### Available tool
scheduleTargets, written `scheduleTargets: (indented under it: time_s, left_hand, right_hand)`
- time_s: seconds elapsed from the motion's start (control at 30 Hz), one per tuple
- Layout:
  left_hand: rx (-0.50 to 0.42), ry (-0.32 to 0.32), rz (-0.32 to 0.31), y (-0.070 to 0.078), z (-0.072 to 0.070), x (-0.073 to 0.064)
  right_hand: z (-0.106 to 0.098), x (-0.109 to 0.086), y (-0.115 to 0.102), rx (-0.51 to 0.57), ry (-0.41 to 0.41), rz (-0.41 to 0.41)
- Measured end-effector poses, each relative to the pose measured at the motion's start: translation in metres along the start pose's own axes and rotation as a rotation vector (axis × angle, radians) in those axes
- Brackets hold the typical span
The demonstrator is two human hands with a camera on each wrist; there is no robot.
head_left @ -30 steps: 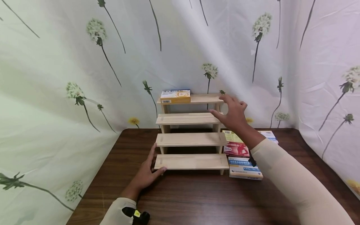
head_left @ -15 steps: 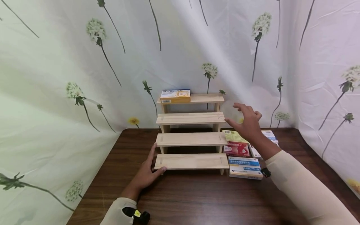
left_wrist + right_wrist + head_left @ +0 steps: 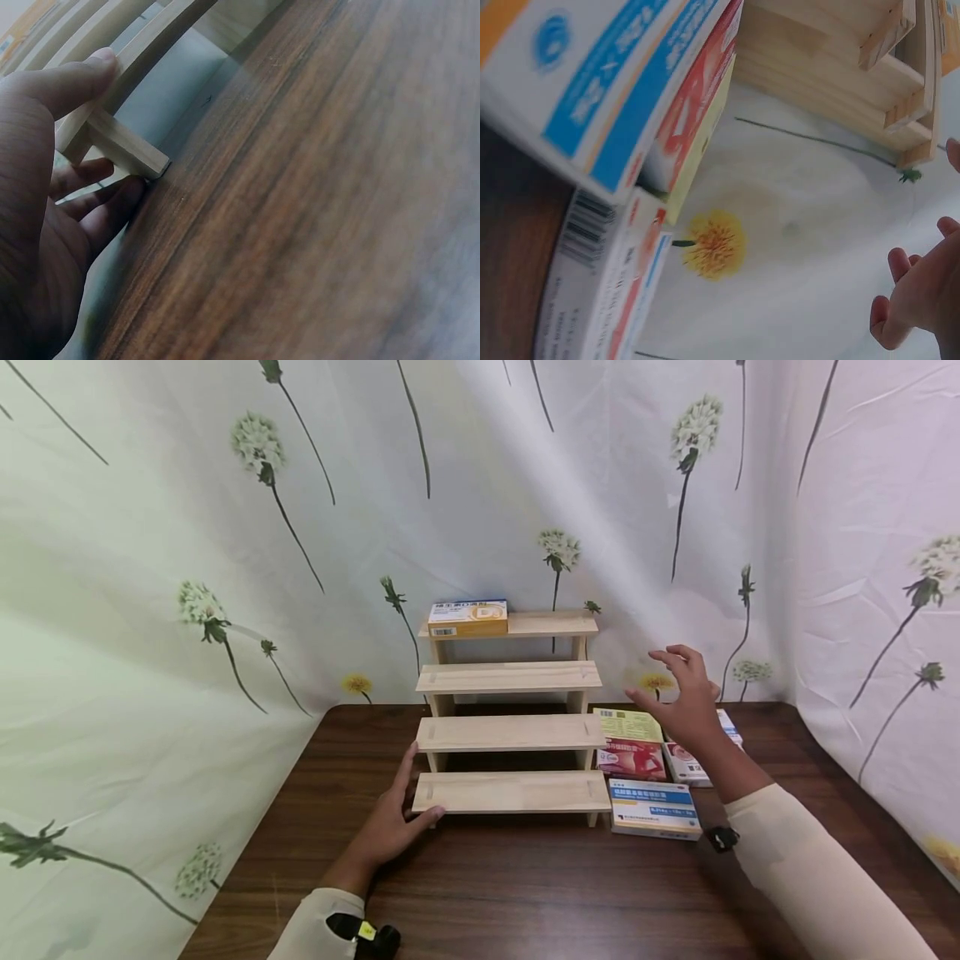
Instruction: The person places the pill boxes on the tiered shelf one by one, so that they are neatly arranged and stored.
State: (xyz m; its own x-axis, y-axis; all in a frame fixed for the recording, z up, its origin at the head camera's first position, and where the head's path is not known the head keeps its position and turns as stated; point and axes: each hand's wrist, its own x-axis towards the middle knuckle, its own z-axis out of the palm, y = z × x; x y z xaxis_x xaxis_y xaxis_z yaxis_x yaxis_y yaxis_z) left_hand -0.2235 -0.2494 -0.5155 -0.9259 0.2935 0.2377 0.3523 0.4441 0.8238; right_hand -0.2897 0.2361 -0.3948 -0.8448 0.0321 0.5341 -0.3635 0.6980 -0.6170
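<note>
A pale wooden step rack (image 3: 510,732) stands on the table. My left hand (image 3: 392,822) holds its lower left end, thumb on the bottom step's front edge and the other fingers along the side. In the left wrist view, the fingers of this hand (image 3: 52,172) reach round the rack's leg. My right hand (image 3: 688,706) hangs empty above the boxes to the right, its fingers spread and loosely bent. An orange and white medicine box (image 3: 468,617) lies on the top step's left end.
Right of the rack lie a blue and white medicine box (image 3: 654,810), a red box (image 3: 632,758), a yellow-green box (image 3: 626,724) and a white box (image 3: 687,766). A flower-patterned cloth (image 3: 480,510) hangs behind the brown table (image 3: 495,893).
My right hand has moved right and down, from beside the top step to over the boxes. My left hand and the rack have stayed in place.
</note>
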Motion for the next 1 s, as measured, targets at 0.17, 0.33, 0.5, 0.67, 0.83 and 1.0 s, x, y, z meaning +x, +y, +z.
scheduleTargets:
  time_s: [0.17,0.33,0.5,0.67,0.83,1.0]
  left_hand:
    - [-0.013,-0.004,-0.007,0.001,0.0,0.0]
    - [-0.005,-0.007,0.0,0.0,0.0,0.0]
    - [-0.001,-0.004,0.004,-0.001,0.001,0.0]
    - [-0.005,0.001,-0.005,0.0,0.0,0.001]
    - [-0.006,-0.002,0.0,0.0,0.0,0.001]
    - [-0.003,-0.003,-0.012,0.001,0.001,0.0]
  right_hand:
    - [-0.008,-0.002,0.016,0.009,-0.07,0.113]
    - [-0.016,-0.004,0.032,-0.009,-0.129,0.201]
    - [-0.024,-0.006,0.05,-0.072,-0.228,0.249]
    - [-0.036,-0.011,0.066,-0.098,-0.308,0.266]
    - [-0.05,-0.017,0.086,-0.096,-0.383,0.262]
    - [-0.063,-0.026,0.099,-0.087,-0.457,0.272]
